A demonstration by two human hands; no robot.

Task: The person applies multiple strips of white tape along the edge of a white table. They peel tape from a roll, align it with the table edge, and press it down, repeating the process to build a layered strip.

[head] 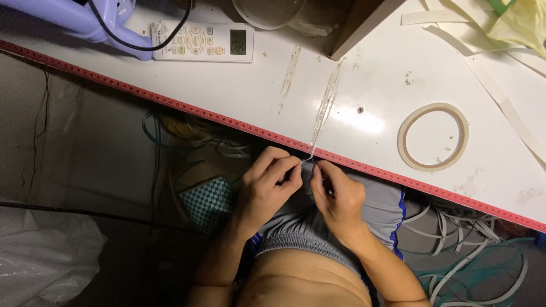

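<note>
A thin clear strip of tape [325, 108] runs from the white table top down over its red-edged rim to my fingers. My left hand [268, 185] and my right hand [336, 196] meet just below the table edge, and both pinch the near end of the strip between fingertips. Both hands hover above my lap in grey shorts [318, 219]. A roll of pale tape [433, 137] lies flat on the table to the right of the strip.
The white table [256, 94] has a red measuring strip along its near edge. On it lie a white remote control [203, 41], a purple plastic object with a black cable [108, 25], a round container [267, 11], and loose white strips [500, 96]. Cut strips litter the floor [472, 256].
</note>
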